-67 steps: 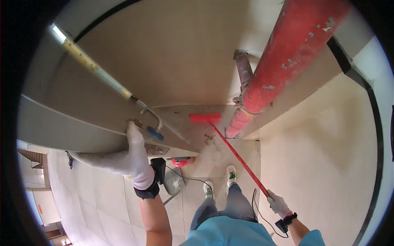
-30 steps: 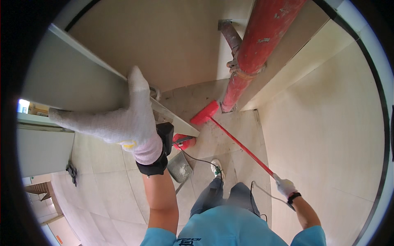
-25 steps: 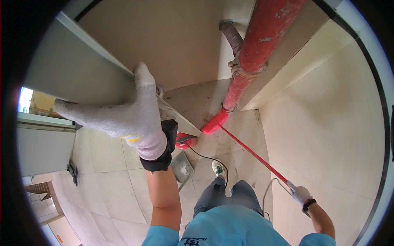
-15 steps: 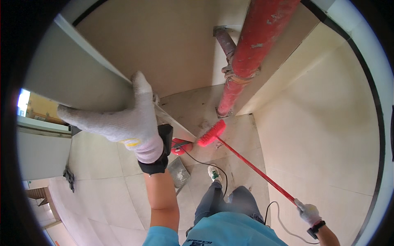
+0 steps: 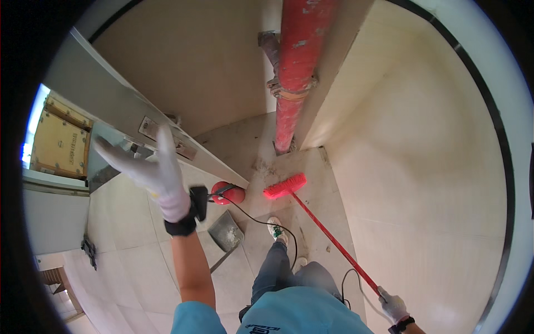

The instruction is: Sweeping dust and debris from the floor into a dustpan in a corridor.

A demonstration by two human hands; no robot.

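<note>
I log: broom head (image 5: 285, 186), bright red; handle (image 5: 334, 240), darker red. Left hand (image 5: 159, 171) and right hand (image 5: 392, 307): gloved white. I read the pipe (image 5: 301, 53) as red with pale flecks, the shirt (image 5: 303, 312) light blue with dark print, the dustpan (image 5: 223, 230) grey.

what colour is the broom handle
The broom handle is red, best seen in the head view.

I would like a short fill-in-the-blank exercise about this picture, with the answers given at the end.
The right hand holds a broom whose handle is coloured ____.
The left hand wears a white ____.
The dustpan rests on the ____.
In the picture, the large pipe is to the ____ of the door.

Missing words: red; glove; floor; right.
</note>
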